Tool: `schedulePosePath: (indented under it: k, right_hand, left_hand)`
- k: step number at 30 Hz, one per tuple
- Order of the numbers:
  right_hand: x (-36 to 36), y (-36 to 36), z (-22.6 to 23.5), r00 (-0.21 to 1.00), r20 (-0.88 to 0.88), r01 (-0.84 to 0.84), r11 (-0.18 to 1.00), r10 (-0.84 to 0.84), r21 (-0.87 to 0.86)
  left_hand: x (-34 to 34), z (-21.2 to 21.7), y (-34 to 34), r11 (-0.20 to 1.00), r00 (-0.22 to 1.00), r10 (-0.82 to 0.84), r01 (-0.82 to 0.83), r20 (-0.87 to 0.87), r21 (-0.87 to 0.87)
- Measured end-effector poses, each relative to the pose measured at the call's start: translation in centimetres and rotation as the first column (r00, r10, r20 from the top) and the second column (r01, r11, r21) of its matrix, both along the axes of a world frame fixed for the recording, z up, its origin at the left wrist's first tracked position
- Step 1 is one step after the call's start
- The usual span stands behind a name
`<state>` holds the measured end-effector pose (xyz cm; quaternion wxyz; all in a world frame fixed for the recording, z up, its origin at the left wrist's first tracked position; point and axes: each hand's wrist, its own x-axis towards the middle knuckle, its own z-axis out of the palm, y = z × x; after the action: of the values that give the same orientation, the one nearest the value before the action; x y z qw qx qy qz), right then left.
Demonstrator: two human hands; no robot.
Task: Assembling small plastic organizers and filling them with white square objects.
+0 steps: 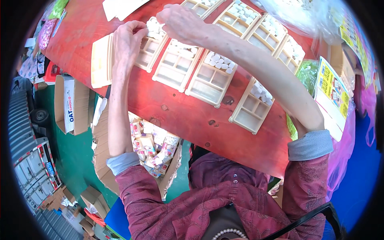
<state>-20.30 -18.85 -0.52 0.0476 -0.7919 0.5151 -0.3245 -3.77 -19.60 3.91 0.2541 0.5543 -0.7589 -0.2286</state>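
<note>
Over a cream compartment tray (148,51) at the far left of the row, both hands work close together. My left hand (129,38) is closed at the tray's left side, thumb and fingers bent together beside small white marshmallow-like pieces (154,29). What those fingers hold, if anything, is hidden. My right hand (181,25) reaches across from the right, fingers curled down at the same tray's far end; their tips are out of sight. Similar trays (173,72) stand nearby, white pieces in their far compartments and the near compartments bare.
The trays rest on a red table (176,116). A stack of cream trays (101,60) is left of my left forearm. Below the table's edge, a carton (110,154) holds small printed packets (150,146). Clear plastic bags (296,16) and a yellow printed sheet (332,90) lie right.
</note>
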Motion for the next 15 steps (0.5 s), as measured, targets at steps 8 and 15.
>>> schedulePosePath:
  k: [8,15]
  right_hand:
    - [-0.2,1.5,0.7,0.985,0.169,-0.010,0.996,0.024,-0.083]
    - [2.0,2.8,3.0,0.757,0.631,0.060,0.980,-0.169,0.189]
  left_hand:
    - [2.1,-1.0,-0.7,0.999,0.972,0.009,-0.017,-0.236,-0.032]
    - [-0.3,0.0,1.9,0.974,0.794,0.081,0.065,-0.603,0.217]
